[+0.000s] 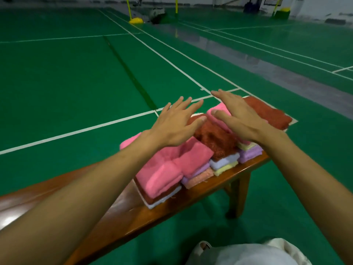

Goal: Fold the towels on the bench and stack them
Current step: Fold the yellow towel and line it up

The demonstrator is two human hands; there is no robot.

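The towels lie in several low stacks crowded together on the far right end of the wooden bench (187, 205), which stands on a green court floor (76, 83) marked with white lines. The nearest stack is topped by a pink towel (164, 169) lying over a dark red layer and a white bottom towel (164, 200). Just right of it lie a lilac towel (193, 174) over a salmon towel (199, 178). Farther along are a rust-red towel (215, 138), pale yellow and lilac layers, and another rust-red towel (267, 111) at the bench's far end. Both arms reach out over the stacks. The left hand (177, 124) is flat with its fingers (183, 104) spread apart, and I cannot tell whether it touches the cloth below. The right hand (240, 119) is flat too, fingers straight and apart, and seems to rest on a second pink towel (219, 111); neither hand grips anything. The towels look like soft, thick terry: light, limp and easily crushed, not slippery, and unlikely to be damaged by handling. A folded one will probably sag and open if lifted by a single corner. It is better held at two edges, or slid onto a flat palm, then patted flat once placed. The stacks lean and overlap, so a careless push could topple one. No brand, label or print shows on any towel. A sign (272, 0) on the far wall is too blurred to read.
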